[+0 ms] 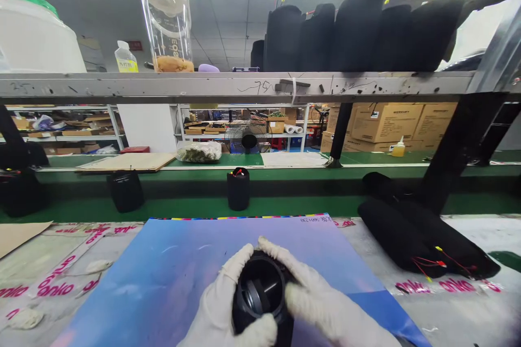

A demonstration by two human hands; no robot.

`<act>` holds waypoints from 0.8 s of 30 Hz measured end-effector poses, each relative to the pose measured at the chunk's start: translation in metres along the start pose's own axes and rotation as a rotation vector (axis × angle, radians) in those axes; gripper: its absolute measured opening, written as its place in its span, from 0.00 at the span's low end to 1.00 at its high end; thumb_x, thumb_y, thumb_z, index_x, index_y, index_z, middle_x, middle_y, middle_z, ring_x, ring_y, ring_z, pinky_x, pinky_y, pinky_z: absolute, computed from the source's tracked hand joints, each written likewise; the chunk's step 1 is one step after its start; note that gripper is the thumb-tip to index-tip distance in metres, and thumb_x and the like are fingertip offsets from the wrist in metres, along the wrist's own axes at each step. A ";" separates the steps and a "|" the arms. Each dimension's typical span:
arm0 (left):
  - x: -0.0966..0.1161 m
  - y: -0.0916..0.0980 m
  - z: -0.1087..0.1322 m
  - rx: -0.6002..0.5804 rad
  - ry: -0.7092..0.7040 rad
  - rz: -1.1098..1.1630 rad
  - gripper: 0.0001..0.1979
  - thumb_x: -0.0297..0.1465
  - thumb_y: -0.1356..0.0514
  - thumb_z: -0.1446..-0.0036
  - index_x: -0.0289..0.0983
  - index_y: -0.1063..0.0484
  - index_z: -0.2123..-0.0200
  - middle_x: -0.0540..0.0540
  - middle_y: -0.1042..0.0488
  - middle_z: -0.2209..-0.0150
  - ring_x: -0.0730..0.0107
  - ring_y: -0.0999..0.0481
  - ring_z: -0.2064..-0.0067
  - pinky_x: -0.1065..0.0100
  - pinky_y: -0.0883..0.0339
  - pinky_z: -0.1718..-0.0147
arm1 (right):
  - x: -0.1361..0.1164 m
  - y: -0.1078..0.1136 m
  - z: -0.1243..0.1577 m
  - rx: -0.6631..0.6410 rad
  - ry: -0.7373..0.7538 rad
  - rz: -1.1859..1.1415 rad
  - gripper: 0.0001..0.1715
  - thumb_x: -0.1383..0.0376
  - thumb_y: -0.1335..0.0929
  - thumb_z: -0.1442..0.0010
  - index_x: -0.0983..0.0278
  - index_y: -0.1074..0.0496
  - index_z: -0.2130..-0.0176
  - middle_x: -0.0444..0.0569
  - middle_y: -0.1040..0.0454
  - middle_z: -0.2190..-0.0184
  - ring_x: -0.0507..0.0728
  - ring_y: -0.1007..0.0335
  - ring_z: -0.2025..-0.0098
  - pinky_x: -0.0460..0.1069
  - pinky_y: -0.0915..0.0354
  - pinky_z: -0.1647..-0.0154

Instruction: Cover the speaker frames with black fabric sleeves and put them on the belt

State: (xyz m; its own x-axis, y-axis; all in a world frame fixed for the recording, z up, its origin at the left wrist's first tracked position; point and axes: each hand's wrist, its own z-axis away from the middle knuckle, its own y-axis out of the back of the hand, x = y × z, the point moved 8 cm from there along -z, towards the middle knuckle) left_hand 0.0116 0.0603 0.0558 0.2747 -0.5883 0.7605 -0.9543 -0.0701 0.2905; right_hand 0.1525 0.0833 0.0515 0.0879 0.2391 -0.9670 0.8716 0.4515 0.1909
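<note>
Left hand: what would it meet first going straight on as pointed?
The left hand would meet the black cylindrical housing against its fingers; then probably the right hand, though depth is unclear.

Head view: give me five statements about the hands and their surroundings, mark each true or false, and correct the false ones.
1. The left hand and right hand both hold the hollow black cylinder. True.
2. Both hands are bare. False: they wear white gloves.
3. The cylinder's open end is turned away from the camera. False: the camera sees into it.
4. A blue sheet lies beneath the hands. True.
5. The number handwritten on the edge of the upper shelf is 48. False: it reads 75.
</note>
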 end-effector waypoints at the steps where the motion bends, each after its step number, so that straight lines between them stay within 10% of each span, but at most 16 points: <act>1: 0.000 0.000 0.000 -0.006 -0.010 -0.008 0.30 0.52 0.46 0.40 0.50 0.41 0.37 0.46 0.29 0.40 0.55 0.28 0.41 0.56 0.30 0.44 | -0.004 -0.001 0.002 -0.020 -0.009 0.018 0.39 0.45 0.30 0.43 0.51 0.37 0.37 0.48 0.39 0.34 0.65 0.48 0.32 0.63 0.53 0.30; 7: -0.031 0.005 0.003 0.045 0.099 -0.063 0.23 0.46 0.52 0.34 0.48 0.34 0.40 0.45 0.27 0.41 0.54 0.29 0.40 0.51 0.32 0.42 | 0.010 0.001 -0.001 -0.005 0.005 0.076 0.41 0.40 0.36 0.40 0.48 0.45 0.33 0.45 0.48 0.30 0.66 0.57 0.29 0.64 0.58 0.29; 12: -0.057 0.000 0.003 0.061 0.147 0.059 0.23 0.42 0.54 0.32 0.49 0.38 0.37 0.47 0.25 0.43 0.56 0.25 0.43 0.52 0.29 0.45 | 0.011 0.005 -0.012 0.049 0.139 0.078 0.29 0.44 0.41 0.34 0.49 0.33 0.39 0.47 0.36 0.36 0.63 0.46 0.32 0.57 0.46 0.32; 24: -0.050 -0.011 -0.005 0.010 0.165 0.245 0.26 0.48 0.52 0.35 0.45 0.36 0.38 0.46 0.27 0.42 0.57 0.28 0.41 0.53 0.33 0.41 | -0.015 0.006 -0.015 -0.013 0.291 0.164 0.27 0.48 0.42 0.32 0.50 0.35 0.38 0.50 0.31 0.43 0.60 0.36 0.40 0.56 0.40 0.38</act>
State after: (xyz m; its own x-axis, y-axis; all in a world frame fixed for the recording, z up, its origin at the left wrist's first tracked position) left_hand 0.0094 0.0949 0.0174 0.0505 -0.4501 0.8915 -0.9955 0.0491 0.0812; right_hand 0.1495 0.0954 0.0699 0.0841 0.5440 -0.8349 0.8506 0.3973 0.3445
